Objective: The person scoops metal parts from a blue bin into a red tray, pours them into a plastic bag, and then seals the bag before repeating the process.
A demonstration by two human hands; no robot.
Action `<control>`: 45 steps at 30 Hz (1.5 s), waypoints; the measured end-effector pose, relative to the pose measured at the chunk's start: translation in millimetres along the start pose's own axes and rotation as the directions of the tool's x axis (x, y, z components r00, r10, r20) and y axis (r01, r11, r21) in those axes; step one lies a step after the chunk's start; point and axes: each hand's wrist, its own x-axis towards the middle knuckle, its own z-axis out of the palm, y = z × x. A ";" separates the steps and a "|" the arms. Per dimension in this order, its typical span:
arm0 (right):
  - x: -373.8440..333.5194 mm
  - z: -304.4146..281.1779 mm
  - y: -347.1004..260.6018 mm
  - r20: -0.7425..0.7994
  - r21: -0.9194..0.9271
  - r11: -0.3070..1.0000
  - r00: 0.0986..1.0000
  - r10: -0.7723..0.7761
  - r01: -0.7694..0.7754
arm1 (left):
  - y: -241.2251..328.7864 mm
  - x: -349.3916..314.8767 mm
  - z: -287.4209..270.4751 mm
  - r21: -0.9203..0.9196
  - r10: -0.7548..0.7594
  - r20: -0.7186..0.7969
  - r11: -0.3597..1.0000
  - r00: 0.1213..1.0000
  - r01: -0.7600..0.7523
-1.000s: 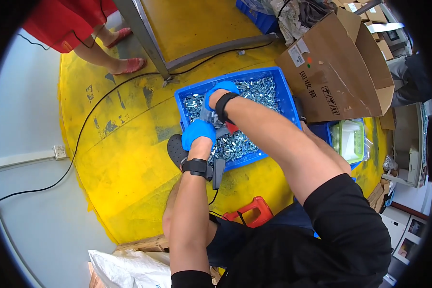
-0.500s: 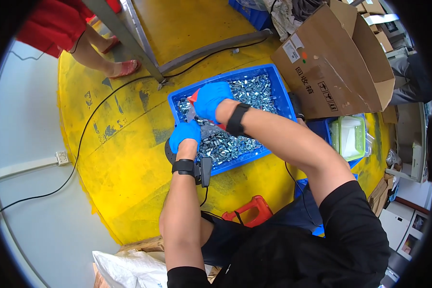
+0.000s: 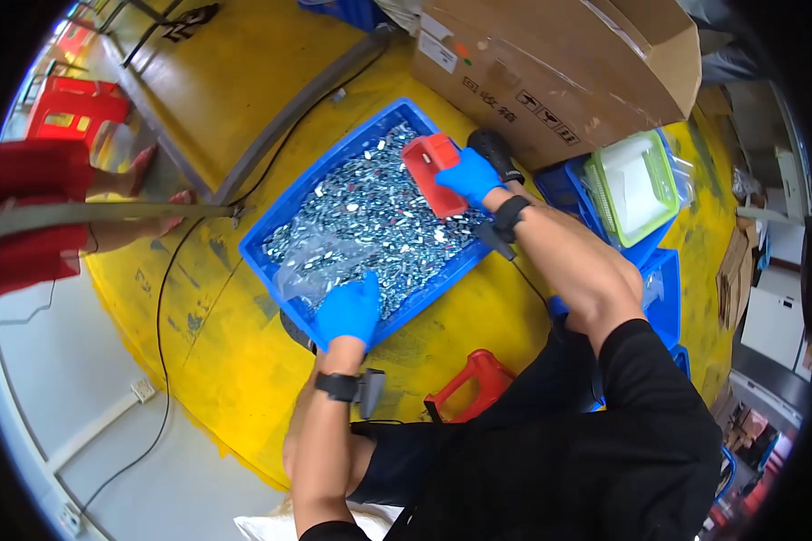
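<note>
Blue-gloved, the left hand (image 3: 347,313) is placed against a plastic bag (image 3: 309,266); whether its fingers are closed cannot be told. Over small glinting pieces (image 3: 361,203) in a blue tub (image 3: 436,300), a red container (image 3: 435,193) is gripped by the right hand (image 3: 471,178). Beyond, a cardboard box (image 3: 550,86) is seen.

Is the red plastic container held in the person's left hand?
No, the right hand grips the red container, while the left hand is at the clear plastic bag.

Your right hand (image 3: 469,177) has carried the red scoop (image 3: 429,182) away from your left hand (image 3: 348,308), toward the right side of the blue bin (image 3: 427,302).
</note>
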 end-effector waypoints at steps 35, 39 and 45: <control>-21.8 98.8 43.7 0.088 -0.056 0.980 0.977 0.193 -0.189 | 65.3 102.0 138.7 -0.703 -0.377 -0.167 0.693 0.911 0.159; -13.7 99.6 65.9 0.207 0.297 0.930 0.965 0.160 -0.218 | 86.2 105.4 130.7 -0.736 -0.263 -0.290 0.675 0.920 -0.040; -4.1 84.7 96.2 0.013 0.111 0.981 0.988 0.156 -0.156 | 8.0 61.4 127.7 -0.141 -0.012 -0.284 0.990 0.959 -0.029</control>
